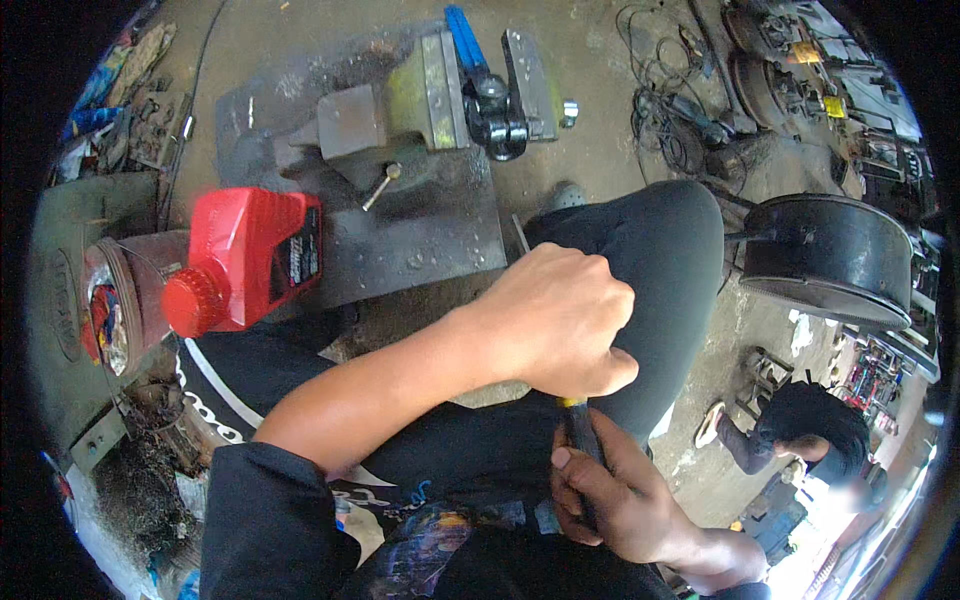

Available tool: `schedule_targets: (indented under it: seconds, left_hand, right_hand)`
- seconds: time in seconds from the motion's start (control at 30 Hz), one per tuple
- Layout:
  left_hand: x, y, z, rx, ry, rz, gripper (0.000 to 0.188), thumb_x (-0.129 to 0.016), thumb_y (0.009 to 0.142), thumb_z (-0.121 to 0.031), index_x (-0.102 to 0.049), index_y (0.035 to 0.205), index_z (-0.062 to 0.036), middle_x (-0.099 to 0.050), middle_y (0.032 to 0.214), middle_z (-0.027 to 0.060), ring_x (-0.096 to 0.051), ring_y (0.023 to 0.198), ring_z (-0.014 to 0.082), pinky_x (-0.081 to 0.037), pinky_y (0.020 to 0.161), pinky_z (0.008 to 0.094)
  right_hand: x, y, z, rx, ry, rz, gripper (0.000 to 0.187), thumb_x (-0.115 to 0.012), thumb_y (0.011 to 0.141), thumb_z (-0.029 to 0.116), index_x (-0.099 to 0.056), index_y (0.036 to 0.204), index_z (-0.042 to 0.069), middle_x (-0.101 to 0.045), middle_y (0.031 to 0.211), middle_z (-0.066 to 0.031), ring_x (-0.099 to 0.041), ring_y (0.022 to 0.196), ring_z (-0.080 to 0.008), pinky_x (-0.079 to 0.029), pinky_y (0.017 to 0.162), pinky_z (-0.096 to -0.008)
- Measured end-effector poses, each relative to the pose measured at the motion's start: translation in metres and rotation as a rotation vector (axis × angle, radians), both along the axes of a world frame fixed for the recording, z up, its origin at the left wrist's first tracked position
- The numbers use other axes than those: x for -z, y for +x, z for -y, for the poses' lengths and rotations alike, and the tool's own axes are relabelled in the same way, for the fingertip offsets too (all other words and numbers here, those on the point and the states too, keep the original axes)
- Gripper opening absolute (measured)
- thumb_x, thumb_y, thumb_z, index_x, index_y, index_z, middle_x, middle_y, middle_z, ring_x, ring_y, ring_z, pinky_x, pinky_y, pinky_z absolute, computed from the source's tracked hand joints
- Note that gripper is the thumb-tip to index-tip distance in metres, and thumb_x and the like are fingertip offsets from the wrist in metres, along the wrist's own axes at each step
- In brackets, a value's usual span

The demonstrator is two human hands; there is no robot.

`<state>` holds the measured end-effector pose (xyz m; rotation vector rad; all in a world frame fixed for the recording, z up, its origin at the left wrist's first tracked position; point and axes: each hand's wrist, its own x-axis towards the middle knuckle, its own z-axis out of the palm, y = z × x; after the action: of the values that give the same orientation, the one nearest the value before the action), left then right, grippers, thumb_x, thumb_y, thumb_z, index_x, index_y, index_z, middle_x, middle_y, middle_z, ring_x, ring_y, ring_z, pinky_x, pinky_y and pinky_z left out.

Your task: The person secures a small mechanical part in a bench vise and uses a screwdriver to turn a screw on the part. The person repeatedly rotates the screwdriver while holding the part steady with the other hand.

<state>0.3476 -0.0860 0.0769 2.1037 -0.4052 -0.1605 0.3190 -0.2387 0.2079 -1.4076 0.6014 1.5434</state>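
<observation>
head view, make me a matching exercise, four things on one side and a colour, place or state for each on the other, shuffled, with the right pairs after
Things
1. plastic jug
2. bench vise
3. right hand
4. cable

Colours, places, states
A. closed around a black handle
B. in loose loops on the floor
C. red, with a round cap
D. a black and blue part between its jaws

Right pairs: 1-C, 2-D, 3-A, 4-B

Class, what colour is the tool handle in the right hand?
Tool handle: black with some yellow, best in head view.
</observation>
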Motion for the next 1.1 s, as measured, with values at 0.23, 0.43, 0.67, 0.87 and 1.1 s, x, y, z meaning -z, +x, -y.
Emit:
schedule_targets:
  seconds: [0.23, 0.43, 0.67, 0.87, 1.1]
  left_hand:
    - [-0.032, 0.003, 0.005, -0.274, -0.072, 0.359, 0.031, -0.068, 0.081, -0.036, -0.063, 0.076, -0.0058, -0.062, 0.075, 0.0129, -0.062, 0.078, 0.033, -0.047, 0.078, 0.043]
    - [-0.047, 0.016, -0.04, -0.569, -0.667, 0.019, 0.054, -0.079, 0.089, -0.04, -0.062, 0.123, -0.0011, -0.069, 0.122, 0.0186, -0.065, 0.116, 0.0253, -0.05, 0.099, 0.0355]
    - [-0.087, -0.015, -0.033, -0.137, -0.839, 0.079, 0.114, -0.095, 0.069, -0.024, -0.028, 0.158, 0.0016, -0.062, 0.14, 0.0186, -0.062, 0.125, 0.0242, -0.047, 0.1, 0.0352]
    - [-0.1, -0.023, -0.036, -0.126, -0.837, 0.337, 0.121, -0.098, 0.064, -0.021, -0.025, 0.157, 0.0065, -0.064, 0.136, 0.0207, -0.066, 0.118, 0.0208, -0.048, 0.094, 0.0321]
    - [-0.106, -0.03, -0.039, -0.119, -0.835, 0.411, 0.119, -0.097, 0.065, -0.018, -0.025, 0.156, 0.007, -0.068, 0.131, 0.0182, -0.067, 0.115, 0.0176, -0.048, 0.091, 0.0298]
  right_hand:
    - [-0.017, -0.014, 0.035, 0.004, -0.04, 0.323, 0.043, -0.04, 0.109, 0.043, -0.05, 0.117, 0.001, -0.053, 0.065, -0.0042, -0.044, 0.046, -0.0113, -0.036, 0.044, -0.0261]
    - [-0.037, -0.04, 0.056, 0.224, 0.126, 0.576, 0.048, -0.043, 0.107, 0.043, -0.052, 0.118, -0.002, -0.055, 0.066, -0.0095, -0.046, 0.048, -0.0131, -0.039, 0.048, -0.0257]
    - [-0.061, -0.056, 0.065, 0.186, 0.287, 0.622, 0.05, -0.045, 0.107, 0.047, -0.051, 0.12, -0.001, -0.055, 0.071, -0.0074, -0.049, 0.055, -0.0122, -0.04, 0.051, -0.0259]
    - [-0.06, -0.069, 0.061, 0.192, 0.331, 0.767, 0.039, -0.052, 0.106, 0.032, -0.049, 0.125, -0.002, -0.057, 0.078, -0.007, -0.049, 0.061, -0.0106, -0.04, 0.055, -0.0245]
    - [-0.062, -0.078, 0.062, 0.215, 0.415, 0.735, 0.036, -0.054, 0.106, 0.026, -0.048, 0.126, -0.003, -0.058, 0.082, -0.0067, -0.049, 0.063, -0.0095, -0.04, 0.056, -0.0239]
